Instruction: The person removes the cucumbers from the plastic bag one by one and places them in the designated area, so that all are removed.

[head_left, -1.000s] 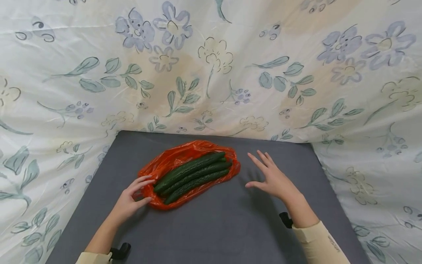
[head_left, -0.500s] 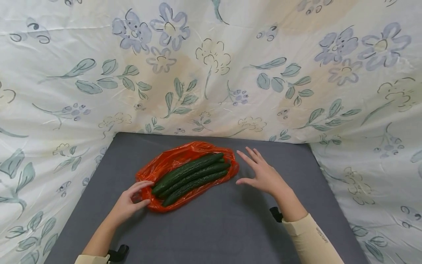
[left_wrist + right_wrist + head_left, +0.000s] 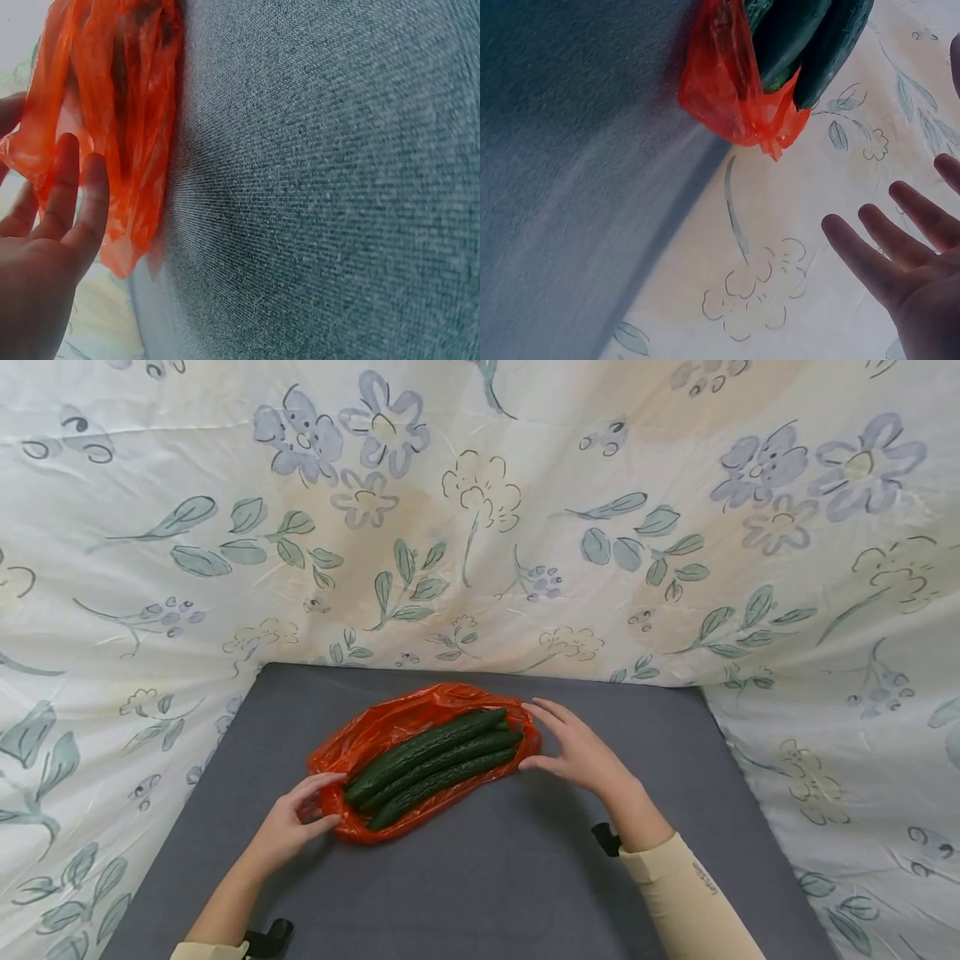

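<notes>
Several long, dark green cucumbers [image 3: 431, 762] lie side by side on a spread orange-red plastic bag [image 3: 390, 714]. The bag's thin rim surrounds them. At the left end of the bag is my left hand [image 3: 291, 817], its fingers loosely bent and the fingertips right at the plastic. The left wrist view shows these fingers [image 3: 91, 195] spread against the crinkled film. On the other side, my right hand [image 3: 581, 756] reaches to the bag's right end with thumb and fingers apart. The right wrist view has its fingers [image 3: 862, 251] extended, with nothing between them.
A dark grey cloth-covered table [image 3: 450, 902] lies under everything. Behind it and along both sides hangs a pale floral curtain [image 3: 480, 577], close to the table's edges.
My right hand has moved left, from well apart to the bag's right edge. My left hand stays at the bag's left end. The bag and cucumbers lie as before.
</notes>
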Demonstrator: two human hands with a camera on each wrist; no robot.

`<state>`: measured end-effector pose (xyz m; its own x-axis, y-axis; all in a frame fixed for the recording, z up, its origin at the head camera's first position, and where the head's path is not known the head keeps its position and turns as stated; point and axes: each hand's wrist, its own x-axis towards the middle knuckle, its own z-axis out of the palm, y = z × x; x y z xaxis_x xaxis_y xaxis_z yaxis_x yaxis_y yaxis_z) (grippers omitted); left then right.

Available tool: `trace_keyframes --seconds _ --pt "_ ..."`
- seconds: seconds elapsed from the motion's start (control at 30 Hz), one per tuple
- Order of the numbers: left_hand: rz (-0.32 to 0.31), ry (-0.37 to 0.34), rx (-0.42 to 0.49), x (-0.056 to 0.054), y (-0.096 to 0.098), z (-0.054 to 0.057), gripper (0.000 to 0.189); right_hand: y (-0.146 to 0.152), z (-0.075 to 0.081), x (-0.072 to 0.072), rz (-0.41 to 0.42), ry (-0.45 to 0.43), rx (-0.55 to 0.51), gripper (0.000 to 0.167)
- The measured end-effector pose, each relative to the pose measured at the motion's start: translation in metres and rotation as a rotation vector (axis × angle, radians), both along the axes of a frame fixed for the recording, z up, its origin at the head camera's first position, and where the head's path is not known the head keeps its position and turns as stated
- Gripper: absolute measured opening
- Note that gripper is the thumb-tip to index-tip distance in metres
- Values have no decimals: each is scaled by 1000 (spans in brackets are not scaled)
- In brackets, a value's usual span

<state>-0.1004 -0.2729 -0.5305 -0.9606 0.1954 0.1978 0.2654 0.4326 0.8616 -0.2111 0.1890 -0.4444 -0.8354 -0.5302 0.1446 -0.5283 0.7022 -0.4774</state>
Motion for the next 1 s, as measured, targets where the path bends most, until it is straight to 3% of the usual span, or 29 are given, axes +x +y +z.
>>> trace_keyframes --seconds 0.33,1.0 --pt "8 0 -2 1 0 0 54 -14 1 -5 2 -10 -36 88" --pt "17 -32 27 5 -1 1 55 -45 2 -14 84 2 -86 85"
